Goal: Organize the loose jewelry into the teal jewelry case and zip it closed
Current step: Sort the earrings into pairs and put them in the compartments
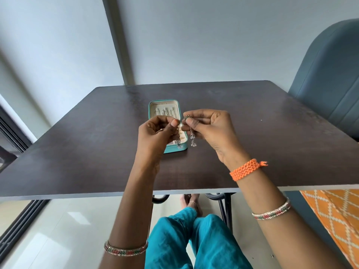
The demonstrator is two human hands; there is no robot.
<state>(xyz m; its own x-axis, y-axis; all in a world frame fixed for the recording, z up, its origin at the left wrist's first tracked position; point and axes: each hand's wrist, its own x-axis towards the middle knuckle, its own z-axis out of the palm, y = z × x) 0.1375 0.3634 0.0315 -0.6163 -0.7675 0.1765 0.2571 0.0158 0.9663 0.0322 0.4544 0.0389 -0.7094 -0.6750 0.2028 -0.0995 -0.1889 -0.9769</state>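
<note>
You are sitting at a dark table [252, 133] with a grey-blue chair [330, 74] standing at its far right corner. Your two raised hands are blocking the near half of the open teal jewelry case [155, 111] lying mid-table. Your left hand [155, 133] is pinching one dangling earring [178, 139] between thumb and fingers; your right hand [206, 127] is pinching a second earring [192, 136], its pale beads hanging just above the case's right edge. Both earrings are showing thin chains ending in small clear drops. In the case's far half, several silvery pieces [165, 112] are resting on cream lining; what they are is too small to tell.
</note>
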